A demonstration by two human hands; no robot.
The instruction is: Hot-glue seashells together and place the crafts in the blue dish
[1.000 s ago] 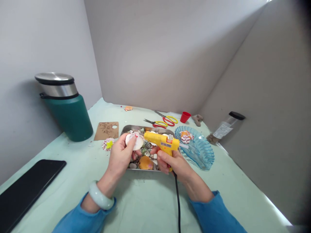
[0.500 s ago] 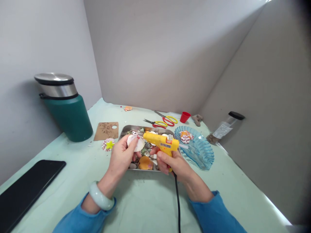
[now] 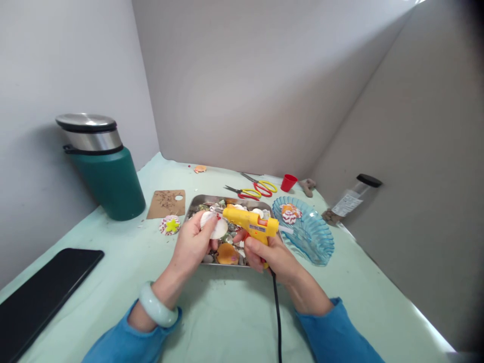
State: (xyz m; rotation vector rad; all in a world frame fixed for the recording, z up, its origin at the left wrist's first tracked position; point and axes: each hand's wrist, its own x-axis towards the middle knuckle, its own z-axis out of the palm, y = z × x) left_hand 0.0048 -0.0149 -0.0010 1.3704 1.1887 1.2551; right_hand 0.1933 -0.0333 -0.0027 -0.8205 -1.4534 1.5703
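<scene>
Between the thumb and fingers of my left hand [image 3: 192,238] is a white shell [image 3: 216,228], with small red spots near the thumb. My right hand [image 3: 270,252] is wrapped round the handle of a yellow glue gun [image 3: 249,222]. Its nozzle points left and lies close to the shell's upper edge; I cannot tell whether they touch. A pale glue stick [image 3: 285,229] sticks out of the gun's back end. Both hands hover over a metal tray [image 3: 198,200] of shells and stones, among them an orange shell [image 3: 227,253].
At left stand a green bottle [image 3: 109,184] and a black phone [image 3: 49,297]; a brown card [image 3: 159,204] and a decorated shell [image 3: 169,225] lie nearer the tray. Scissors [image 3: 245,193], a red cup [image 3: 288,182], a blue dish [image 3: 317,242] and a jar [image 3: 346,201] surround it. The gun's cord [image 3: 278,312] runs toward me.
The shell in my left hand has shifted very slightly right and down, and more of its face shows. My right hand keeps its hold on the glue gun, almost still.
</scene>
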